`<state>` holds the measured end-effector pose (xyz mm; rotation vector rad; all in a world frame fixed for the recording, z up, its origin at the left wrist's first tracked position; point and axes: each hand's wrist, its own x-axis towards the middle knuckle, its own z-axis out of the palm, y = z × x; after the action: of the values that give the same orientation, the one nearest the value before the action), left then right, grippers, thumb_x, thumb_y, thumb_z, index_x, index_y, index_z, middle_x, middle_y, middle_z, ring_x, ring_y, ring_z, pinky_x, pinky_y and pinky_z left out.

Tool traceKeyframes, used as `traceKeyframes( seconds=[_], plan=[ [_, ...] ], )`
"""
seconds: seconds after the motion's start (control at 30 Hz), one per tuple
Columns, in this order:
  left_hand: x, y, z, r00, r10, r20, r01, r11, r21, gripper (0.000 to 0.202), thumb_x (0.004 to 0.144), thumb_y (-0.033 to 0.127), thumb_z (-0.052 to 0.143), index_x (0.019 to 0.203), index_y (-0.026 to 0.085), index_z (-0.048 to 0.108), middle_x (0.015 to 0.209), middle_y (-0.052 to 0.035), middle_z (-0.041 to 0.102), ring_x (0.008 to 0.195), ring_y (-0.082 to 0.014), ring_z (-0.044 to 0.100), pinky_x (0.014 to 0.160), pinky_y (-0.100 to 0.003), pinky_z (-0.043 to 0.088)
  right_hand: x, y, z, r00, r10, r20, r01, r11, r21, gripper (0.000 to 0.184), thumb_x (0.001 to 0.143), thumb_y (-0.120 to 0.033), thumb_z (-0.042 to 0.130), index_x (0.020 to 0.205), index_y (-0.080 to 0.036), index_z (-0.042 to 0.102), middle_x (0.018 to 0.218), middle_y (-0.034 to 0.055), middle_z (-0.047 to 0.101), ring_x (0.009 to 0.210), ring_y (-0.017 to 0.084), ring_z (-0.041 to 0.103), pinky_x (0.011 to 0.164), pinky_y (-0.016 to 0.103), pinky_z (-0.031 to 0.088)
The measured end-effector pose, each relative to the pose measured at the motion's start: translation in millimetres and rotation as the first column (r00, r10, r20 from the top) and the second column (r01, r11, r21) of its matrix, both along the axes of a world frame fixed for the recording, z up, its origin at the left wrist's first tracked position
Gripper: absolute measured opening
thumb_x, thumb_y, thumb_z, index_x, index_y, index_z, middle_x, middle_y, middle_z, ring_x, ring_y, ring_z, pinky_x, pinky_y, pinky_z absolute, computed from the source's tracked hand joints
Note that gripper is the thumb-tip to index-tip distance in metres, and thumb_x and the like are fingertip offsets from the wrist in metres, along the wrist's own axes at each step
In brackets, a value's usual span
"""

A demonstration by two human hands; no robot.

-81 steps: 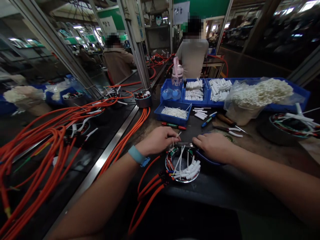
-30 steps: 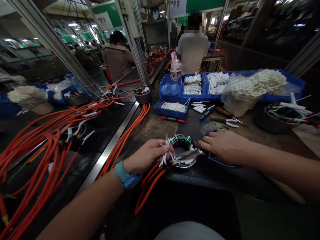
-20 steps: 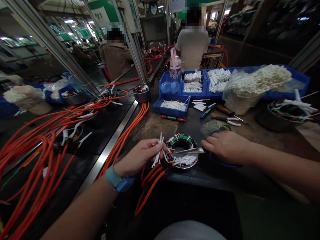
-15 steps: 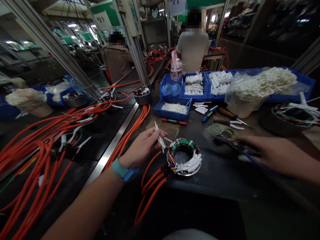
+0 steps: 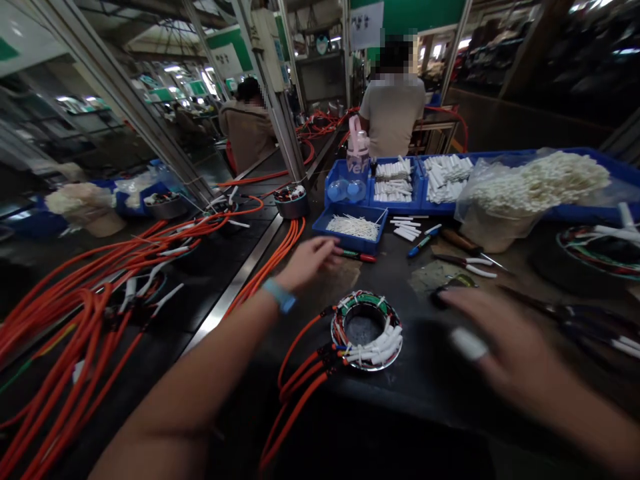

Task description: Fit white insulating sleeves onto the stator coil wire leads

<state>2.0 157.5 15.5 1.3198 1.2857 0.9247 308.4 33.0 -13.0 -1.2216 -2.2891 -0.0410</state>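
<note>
A wound stator ring point(image 5: 367, 330) with white sleeved leads and orange cables point(image 5: 295, 380) lies on the dark bench in front of me. My left hand point(image 5: 310, 259), with a blue wristband, is stretched out beyond it. The hand is close to a red marker point(image 5: 357, 255) and a small blue tray of thin white strips point(image 5: 350, 227). It is blurred, so I cannot make out its fingers. To the right of the ring, my right hand point(image 5: 500, 340) hovers blurred, fingers spread, white tape on one finger. Scissors point(image 5: 565, 313) lie further right on the bench.
Blue bins of white sleeves point(image 5: 440, 177), a bag of white tubes point(image 5: 530, 190), pliers point(image 5: 465, 263), a blue pen point(image 5: 423, 243) and a pink bottle point(image 5: 356, 157) stand behind. Another stator point(image 5: 600, 247) sits at right. Orange cable bundles point(image 5: 75, 300) cover the left conveyor. Two people point(image 5: 393, 113) work ahead.
My left hand left the stator with white cut-offs and reached forward to the blue tray. My right hand drew the scissors away to the right and now hovers without them.
</note>
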Motion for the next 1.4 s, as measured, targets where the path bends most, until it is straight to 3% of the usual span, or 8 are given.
traceKeyframes(
  seconds=[0.23, 0.43, 0.57, 0.63, 0.77, 0.93, 1.13, 1.4],
  plan=[
    [-38.4, -194.7, -73.9, 0.992, -0.057, 0.113, 0.074, 0.986, -0.152, 0.068, 0.073, 0.048, 0.066, 0.13, 0.016, 0.045, 0.126, -0.0139, 0.053, 0.114, -0.0264, 0.052, 0.1, -0.038, 0.039, -107.5, 58.6, -35.5, 0.902, 0.428, -0.052, -0.405, 0.883, 0.239, 0.045, 0.085, -0.028, 0.041, 0.129, -0.019, 0.044, 0.131, 0.013, 0.048, 0.128, 0.029, 0.036, 0.105, 0.057, 0.024],
    [-22.3, -274.0, -149.3, 0.936, 0.088, -0.341, -0.152, 0.974, -0.167, 0.09, 0.056, 0.017, 0.068, 0.138, 0.016, 0.033, 0.145, -0.0142, 0.031, 0.135, -0.0314, 0.025, 0.114, -0.041, 0.018, -88.3, 64.7, -43.9, 0.771, -0.27, -0.576, 0.149, 0.957, -0.249, 0.029, 0.083, -0.033, 0.047, 0.107, -0.017, 0.052, 0.104, 0.0123, 0.055, 0.097, 0.026, 0.053, 0.086, 0.047, 0.045],
    [-17.6, -258.8, -181.0, 0.845, 0.008, -0.535, -0.161, 0.958, -0.239, 0.1, 0.054, 0.032, 0.074, 0.141, 0.011, 0.028, 0.149, -0.0192, 0.022, 0.139, -0.037, 0.012, 0.114, -0.048, 0.012, -83.2, -21.1, -54.0, 0.755, -0.27, -0.598, -0.408, 0.52, -0.751, 0.027, 0.076, -0.045, 0.059, 0.081, -0.019, 0.052, 0.077, 0.0034, 0.056, 0.074, 0.019, 0.056, 0.065, 0.033, 0.05],
    [-17.2, -245.0, -179.4, 0.835, -0.098, -0.541, -0.055, 0.964, -0.261, 0.089, 0.058, 0.039, 0.073, 0.136, 0.012, 0.038, 0.142, -0.0193, 0.034, 0.134, -0.0373, 0.026, 0.111, -0.047, 0.021, -76.7, -54.3, -62.2, 0.723, -0.314, -0.615, -0.537, 0.305, -0.787, 0.032, 0.075, -0.047, 0.063, 0.084, -0.019, 0.052, 0.089, 0.0048, 0.058, 0.083, 0.019, 0.058, 0.068, 0.032, 0.05],
    [-23.4, -229.9, -147.0, 0.816, -0.36, -0.452, 0.217, 0.916, -0.337, 0.055, 0.059, 0.042, 0.073, 0.107, 0.018, 0.063, 0.088, -0.0059, 0.068, 0.083, -0.0256, 0.063, 0.079, -0.036, 0.049, -75.5, -77.7, -74.0, 0.605, -0.517, -0.605, -0.58, 0.235, -0.78, 0.048, 0.074, -0.054, 0.063, 0.106, -0.022, 0.048, 0.097, 0.0061, 0.058, 0.081, 0.018, 0.06, 0.069, 0.033, 0.049],
    [-34.4, -240.7, -102.6, 0.709, -0.7, 0.083, 0.643, 0.594, -0.483, 0.051, 0.055, 0.041, 0.075, 0.1, 0.018, 0.066, 0.07, 0.0007, 0.063, 0.058, -0.0142, 0.056, 0.053, -0.022, 0.045, -140.2, -73.8, -67.0, 0.627, -0.282, -0.726, -0.742, 0.067, -0.667, 0.068, 0.062, -0.042, 0.078, 0.121, -0.024, 0.052, 0.109, 0.0053, 0.057, 0.099, 0.02, 0.054, 0.084, 0.034, 0.044],
    [-69.4, -293.8, -115.8, 0.818, -0.35, -0.457, 0.192, 0.914, -0.357, 0.018, 0.059, 0.015, 0.054, 0.073, 0.017, 0.066, 0.07, -0.0002, 0.063, 0.068, -0.0169, 0.056, 0.066, -0.026, 0.045, -164.6, -78.5, -59.1, 0.246, -0.449, -0.859, -0.956, 0.036, -0.293, 0.044, 0.08, -0.055, 0.055, 0.066, -0.014, 0.055, 0.071, 0.0046, 0.057, 0.07, 0.016, 0.059, 0.074, 0.034, 0.047],
    [-51.9, -291.4, -58.0, 0.864, -0.359, -0.353, 0.272, 0.923, -0.271, 0.024, 0.07, 0.017, 0.05, 0.086, 0.018, 0.069, 0.083, 0.0003, 0.069, 0.076, -0.0151, 0.059, 0.068, -0.02, 0.042, -127.1, -101.5, -37.5, 0.397, 0.012, -0.918, -0.907, 0.157, -0.39, 0.052, 0.064, -0.073, 0.059, 0.081, -0.024, 0.063, 0.086, 0.0063, 0.063, 0.091, 0.021, 0.057, 0.083, 0.038, 0.043]
  ],
)
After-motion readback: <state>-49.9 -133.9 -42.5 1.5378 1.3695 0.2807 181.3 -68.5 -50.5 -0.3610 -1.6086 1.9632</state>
